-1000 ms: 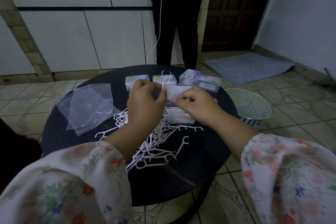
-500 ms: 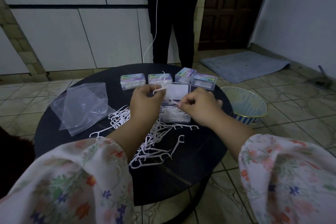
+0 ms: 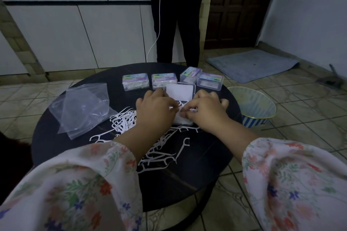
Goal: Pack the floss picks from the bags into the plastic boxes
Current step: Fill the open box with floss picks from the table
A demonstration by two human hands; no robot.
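Note:
An open clear plastic box (image 3: 179, 91) lies in the middle of the round black table (image 3: 56, 137), its lid tipped back. My left hand (image 3: 155, 108) and my right hand (image 3: 204, 110) hover low over the box's tray, and each pinches white floss picks (image 3: 180, 106) between the fingertips. Loose floss picks (image 3: 161, 152) are scattered in a pile on the table under my wrists. An empty clear zip bag (image 3: 84, 107) lies to the left.
Several closed labelled boxes (image 3: 164, 80) line the table's far edge. A person in dark trousers (image 3: 176, 24) stands behind the table with a white cable hanging. A striped bowl (image 3: 252, 107) sits on the tiled floor to the right, a grey mat (image 3: 251, 64) beyond.
Both hands have dropped from above the box down onto its tray, bringing the pinched floss picks with them. The camera has shifted slightly.

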